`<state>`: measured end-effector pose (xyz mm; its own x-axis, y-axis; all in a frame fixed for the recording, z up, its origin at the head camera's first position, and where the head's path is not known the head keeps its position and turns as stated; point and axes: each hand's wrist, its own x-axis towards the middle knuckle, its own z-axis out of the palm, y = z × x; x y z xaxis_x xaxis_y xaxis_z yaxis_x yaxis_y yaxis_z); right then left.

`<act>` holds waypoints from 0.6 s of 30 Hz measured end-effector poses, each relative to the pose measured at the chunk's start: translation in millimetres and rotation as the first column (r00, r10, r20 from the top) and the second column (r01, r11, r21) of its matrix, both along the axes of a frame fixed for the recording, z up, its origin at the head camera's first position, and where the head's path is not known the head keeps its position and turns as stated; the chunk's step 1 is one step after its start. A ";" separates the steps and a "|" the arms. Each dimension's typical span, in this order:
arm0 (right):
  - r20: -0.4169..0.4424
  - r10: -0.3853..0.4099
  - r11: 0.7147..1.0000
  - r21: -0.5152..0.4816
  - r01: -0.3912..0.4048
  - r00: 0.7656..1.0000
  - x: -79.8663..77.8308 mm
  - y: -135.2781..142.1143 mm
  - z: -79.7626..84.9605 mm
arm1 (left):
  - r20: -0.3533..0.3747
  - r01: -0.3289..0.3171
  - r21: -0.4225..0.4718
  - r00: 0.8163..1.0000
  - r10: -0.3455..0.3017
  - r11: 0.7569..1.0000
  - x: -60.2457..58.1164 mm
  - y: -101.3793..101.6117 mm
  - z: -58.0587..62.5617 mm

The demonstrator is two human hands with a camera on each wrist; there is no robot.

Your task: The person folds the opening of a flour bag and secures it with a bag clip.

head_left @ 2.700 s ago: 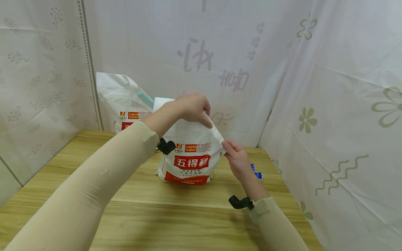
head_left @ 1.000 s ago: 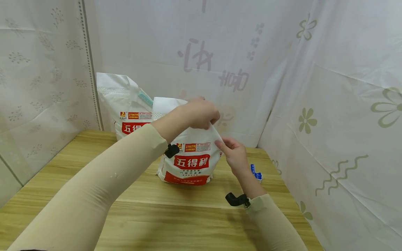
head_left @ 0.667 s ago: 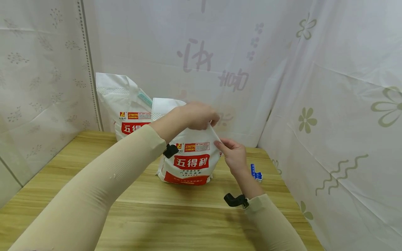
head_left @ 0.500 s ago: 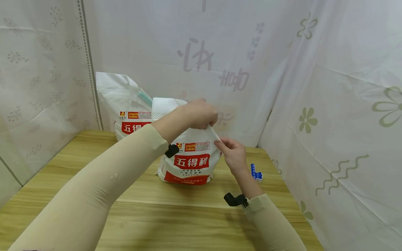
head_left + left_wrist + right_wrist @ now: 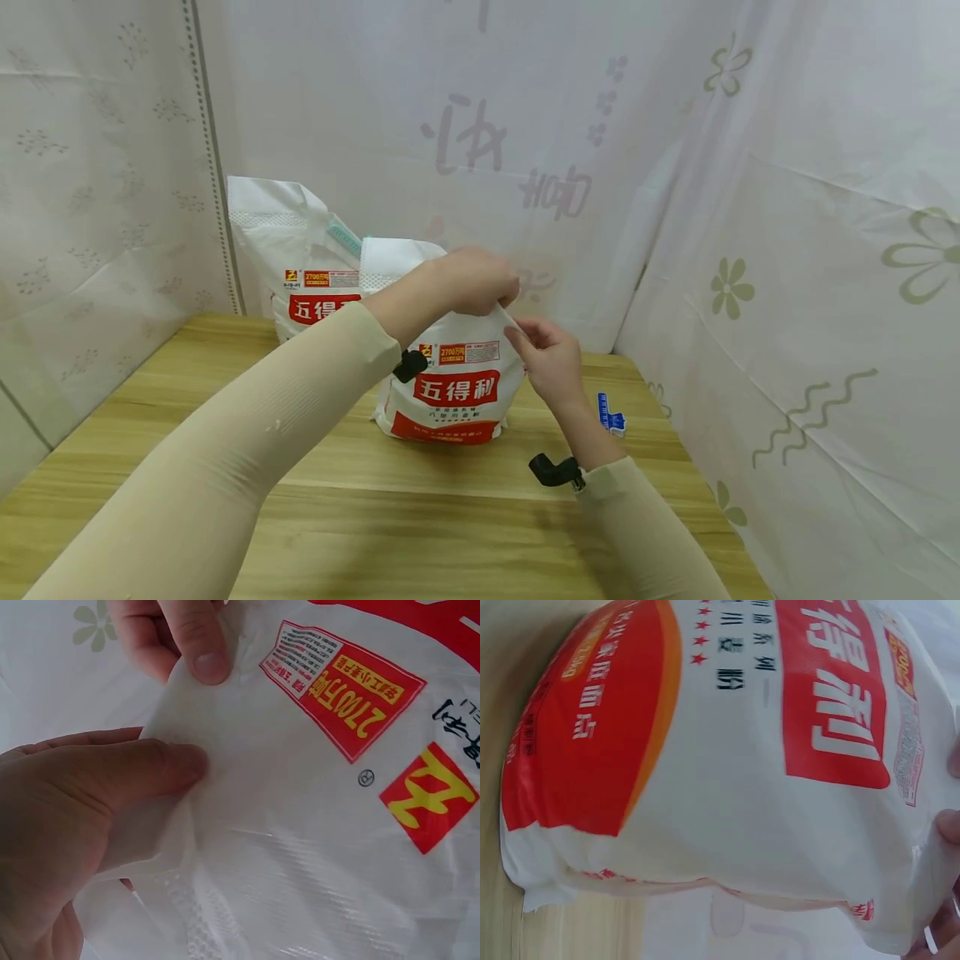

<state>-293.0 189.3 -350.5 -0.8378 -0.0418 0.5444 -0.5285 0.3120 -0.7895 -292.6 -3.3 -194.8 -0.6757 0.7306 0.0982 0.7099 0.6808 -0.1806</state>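
A white flour bag (image 5: 457, 408) with red printed panels stands upright on the wooden table. My left hand (image 5: 480, 282) pinches the folded upper right edge of its top; in the left wrist view the left thumb (image 5: 169, 769) presses on the white fabric. Lower along the same slanted edge, my right hand (image 5: 551, 358) pinches the bag between thumb and fingers. The two hands are close together there. Most of the bag's top lies behind my left hand and forearm. In the right wrist view the bag's front (image 5: 727, 772) fills the picture, with right fingertips at the right border.
Behind and to the left stands a second flour bag (image 5: 281, 242), with a light green clip (image 5: 345, 238) on its slanted top edge. A blue clip (image 5: 611, 415) lies on the table (image 5: 375, 533) right of my right hand. Patterned white curtains (image 5: 360, 100) enclose the table.
My left hand has slid a little right and down along the bag's top edge. My right hand has shifted slightly left and up, so the hands are closer. Both keep pinching the bag.
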 end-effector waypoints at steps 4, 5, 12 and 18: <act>-0.147 -0.018 0.999 0.030 0.023 0.989 0.3 -2.6 -3.7 | -0.010 0.024 0.014 1.000 -0.024 1.000 -1.6 -1.4 -2.6; -0.189 -0.019 0.999 0.043 0.028 0.982 0.2 -3.1 -4.4 | -0.013 0.030 0.015 0.999 -0.029 0.999 -1.8 -1.7 -3.4; -0.422 -0.054 0.985 0.126 0.117 0.905 -2.2 -4.7 -6.8 | -0.025 0.033 -0.010 0.999 -0.033 0.999 -3.0 -2.9 -2.1; -0.443 -0.058 0.985 0.120 0.123 0.895 -3.1 -5.1 -6.9 | 0.015 -0.059 -0.062 0.998 0.060 0.996 -3.0 -2.6 3.0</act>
